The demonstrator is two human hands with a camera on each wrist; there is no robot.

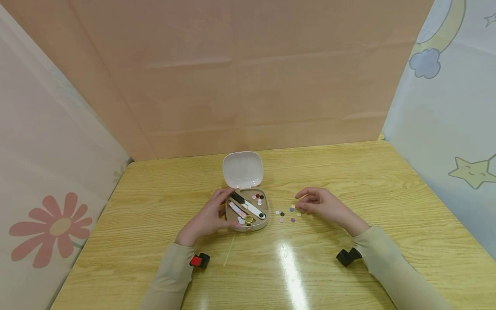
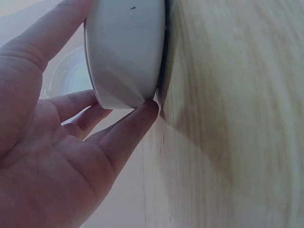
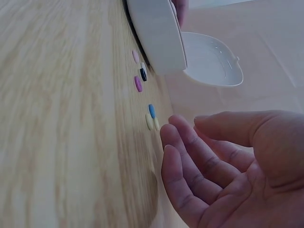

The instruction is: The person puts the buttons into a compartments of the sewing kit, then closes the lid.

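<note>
My left hand (image 1: 204, 220) grips the left side of a small open sewing box (image 2: 126, 52), thumb at its front rim and fingers spread along the side and back. Inside the box lie a long black-and-white tool (image 1: 253, 210), a white strip with pinkish print (image 1: 237, 210), a round gold-coloured piece (image 1: 249, 218) and several small buttons (image 1: 259, 200). My right hand (image 1: 315, 202) hovers beside loose buttons on the table, fingers loosely bent with nothing between them. A blue button (image 3: 152, 111) and pale yellow buttons (image 3: 149, 121) are closest to its fingertips.
The raised lid (image 1: 243, 170) stands behind the box. Between box and right hand lie a purple button (image 1: 292, 220), a black button (image 1: 282, 214) and other buttons. A thin pale strip (image 1: 229, 250) shows on the wooden table (image 1: 162, 189). Fabric screens enclose the back and sides.
</note>
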